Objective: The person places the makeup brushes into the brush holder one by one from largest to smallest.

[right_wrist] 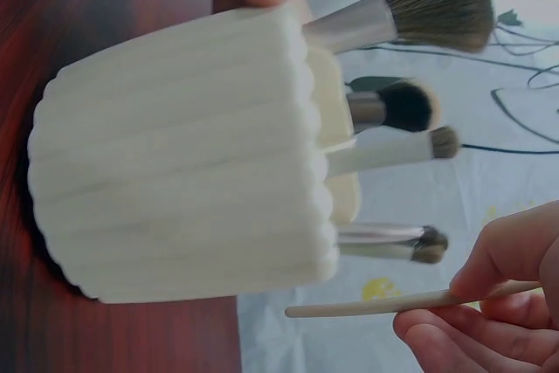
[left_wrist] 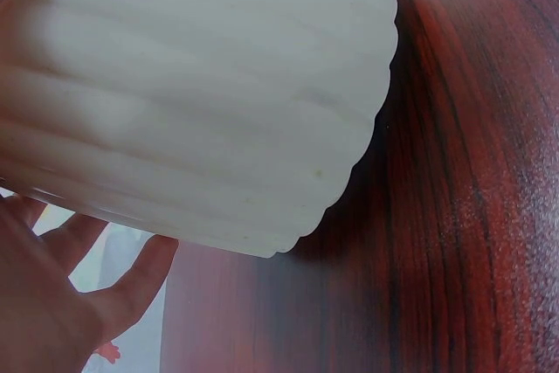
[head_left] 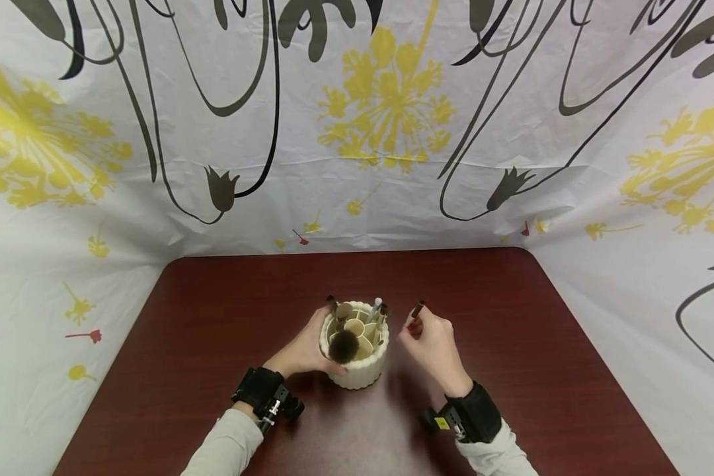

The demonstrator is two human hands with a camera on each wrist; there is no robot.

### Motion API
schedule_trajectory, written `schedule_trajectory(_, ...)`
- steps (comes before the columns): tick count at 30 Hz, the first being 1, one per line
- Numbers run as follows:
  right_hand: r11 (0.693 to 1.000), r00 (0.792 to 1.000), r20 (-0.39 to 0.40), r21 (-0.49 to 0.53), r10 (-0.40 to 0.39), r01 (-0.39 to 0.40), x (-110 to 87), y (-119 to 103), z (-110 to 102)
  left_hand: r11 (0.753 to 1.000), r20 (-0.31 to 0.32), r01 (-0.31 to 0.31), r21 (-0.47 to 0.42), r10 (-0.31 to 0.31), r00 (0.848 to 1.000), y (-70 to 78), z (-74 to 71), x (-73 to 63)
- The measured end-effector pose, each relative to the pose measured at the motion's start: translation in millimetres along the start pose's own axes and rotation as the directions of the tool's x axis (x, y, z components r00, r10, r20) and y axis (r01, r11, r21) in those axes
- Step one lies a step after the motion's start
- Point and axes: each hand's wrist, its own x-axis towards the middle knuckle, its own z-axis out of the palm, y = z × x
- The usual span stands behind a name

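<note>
A cream fluted makeup brush holder (head_left: 359, 378) with inner compartments stands on the table. My left hand (head_left: 306, 345) grips it from the left side, thumb toward the front. In the left wrist view its scalloped wall (left_wrist: 201, 102) fills much of the picture, with fingers (left_wrist: 140, 286) along the side. Several makeup brushes stick out of it, among them a large fluffy brush (right_wrist: 441, 2). To the right of the holder, my right hand (head_left: 437, 347) pinches a slim makeup brush (head_left: 416, 309), its dark tip up. The pale handle (right_wrist: 367, 309) points down, apart from the holder.
The dark red wooden table (head_left: 226, 304) has rounded far corners. Behind it and at both sides hangs a white cloth (head_left: 345, 225) printed with yellow and grey flowers. Each wrist wears a black strap with a camera.
</note>
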Motion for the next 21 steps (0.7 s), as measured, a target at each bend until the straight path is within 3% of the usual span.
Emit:
schedule_trajectory(2, 0.999, 1.0, 0.005, 0.04, 0.024, -0.024, 7.7, -20, -11, 1.0, -0.002, -0.002, 0.002, 0.002, 1.0, -0.2, 0.3, 0.4)
schedule_trajectory(8, 0.989, 0.992, 0.054, 0.089, 0.114, -0.119, 13.6, -40, -19, 1.0, -0.007, -0.008, 0.004, 0.008, 1.0, -0.3, 0.3, 0.7)
schedule_trajectory(17, 0.982, 0.992, 0.068, 0.152, 0.105, -0.114, 14.5, -49, -16, 1.0, -0.008, -0.014, -0.005, 0.014, 1.0, -1.6, -0.5, 0.8)
schedule_trajectory(21, 0.977, 0.986, 0.095, 0.149, 0.139, -0.152, 13.2, -47, -12, 0.999, -0.021, -0.035, -0.001, 0.035, 0.999, -4.2, 0.6, 1.8)
